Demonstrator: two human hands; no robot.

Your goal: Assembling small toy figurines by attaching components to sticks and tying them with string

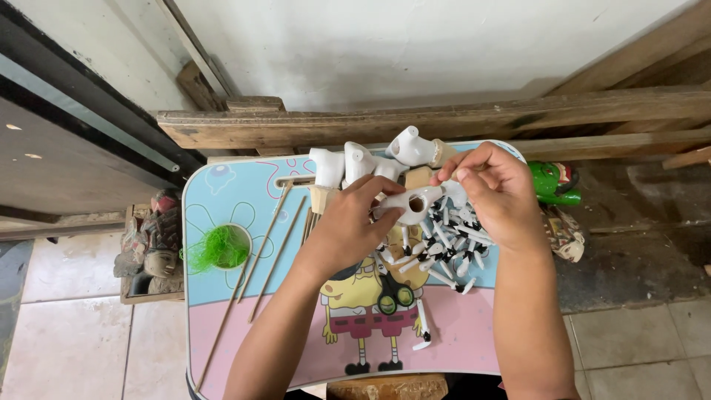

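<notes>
My left hand (348, 222) grips a white carved figure piece (409, 204) with a round hole in its side, held above a small cartoon-printed table (222, 326). My right hand (498, 191) pinches at the piece's right end with thumb and fingers; whether it holds a small part there I cannot tell. Under both hands lies a heap of small white pieces with black tips (452, 248). Three more white carved figures (363, 161) stand at the table's far edge.
Thin wooden sticks (263, 248) and a tuft of green fibre (216, 250) lie on the table's left half. A carved dark figurine (154, 248) sits left of the table, a green painted figure (554, 184) to its right. Rough wooden planks (415, 122) run behind.
</notes>
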